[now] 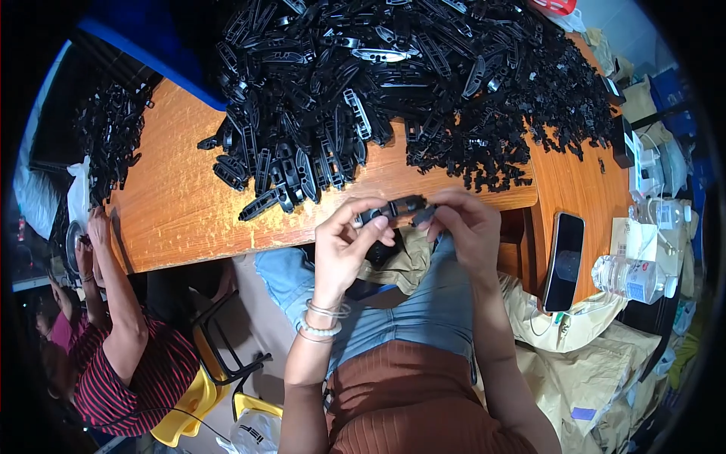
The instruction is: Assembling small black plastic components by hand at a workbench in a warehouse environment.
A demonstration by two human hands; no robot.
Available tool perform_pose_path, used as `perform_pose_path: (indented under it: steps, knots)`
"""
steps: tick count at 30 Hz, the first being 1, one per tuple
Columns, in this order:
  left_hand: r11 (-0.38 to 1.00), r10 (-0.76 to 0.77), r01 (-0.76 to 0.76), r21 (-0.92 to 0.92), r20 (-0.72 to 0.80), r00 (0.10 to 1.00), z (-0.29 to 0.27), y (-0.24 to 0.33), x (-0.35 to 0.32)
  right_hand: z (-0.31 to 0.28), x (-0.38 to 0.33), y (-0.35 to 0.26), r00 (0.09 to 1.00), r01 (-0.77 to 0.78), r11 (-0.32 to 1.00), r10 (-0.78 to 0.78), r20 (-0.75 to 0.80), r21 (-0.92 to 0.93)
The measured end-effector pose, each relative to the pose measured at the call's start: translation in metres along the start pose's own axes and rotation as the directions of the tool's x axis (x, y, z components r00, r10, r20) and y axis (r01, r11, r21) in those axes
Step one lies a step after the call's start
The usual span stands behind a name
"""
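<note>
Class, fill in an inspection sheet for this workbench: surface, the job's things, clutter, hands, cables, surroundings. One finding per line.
Surface: wooden table, bare at its near left.
Job's things: black plastic part held over the lap; heap of black parts on the table.
Clutter: phone, plastic bottle.
Hands: left hand and right hand both grip the part.
Cables: white cable near the bottle.
Surroundings: person in striped top at left; brown paper bags at right.

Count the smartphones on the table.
1: a dark smartphone lies face up at the wooden table's right edge, beside the plastic bottle. Others may be hidden under clutter.
</note>
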State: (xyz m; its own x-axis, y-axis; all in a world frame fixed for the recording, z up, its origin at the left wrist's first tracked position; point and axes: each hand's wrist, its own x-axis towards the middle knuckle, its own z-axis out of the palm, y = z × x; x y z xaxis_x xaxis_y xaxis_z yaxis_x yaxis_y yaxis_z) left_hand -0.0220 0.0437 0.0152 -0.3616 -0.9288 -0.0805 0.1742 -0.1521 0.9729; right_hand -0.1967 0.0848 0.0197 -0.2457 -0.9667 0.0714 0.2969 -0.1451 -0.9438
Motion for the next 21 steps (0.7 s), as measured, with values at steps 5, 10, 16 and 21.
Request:
perform_pose_path:
  steps: [5, 10, 16, 21]
  knots:
    - [0.999, -0.032, 0.030, 0.042, 0.046, 0.998, -0.005, 0.010, -0.014, 0.011, -0.009, -0.008, 1.000, 0.014, 0.994, -0.014, 0.003, -0.110]
    - [0.976, 0.030, -0.016, -0.216, 0.060, 0.998, 0.003, 0.004, -0.022, 0.025, -0.017, -0.001, 0.988, 0.060, 0.986, -0.081, -0.131, -0.157]
    - [0.916, -0.055, -0.006, -0.402, -0.139, 0.989, 0.026, 0.023, -0.019, 0.029, -0.022, -0.009, 1.000, -0.006, 0.966, -0.002, -0.031, -0.257]
    - [0.995, -0.096, 0.095, 0.008, 0.037, 0.995, -0.001, 0.012, -0.023, 0.027, -0.021, -0.013, 0.995, 0.096, 0.900, -0.094, 0.026, -0.425]
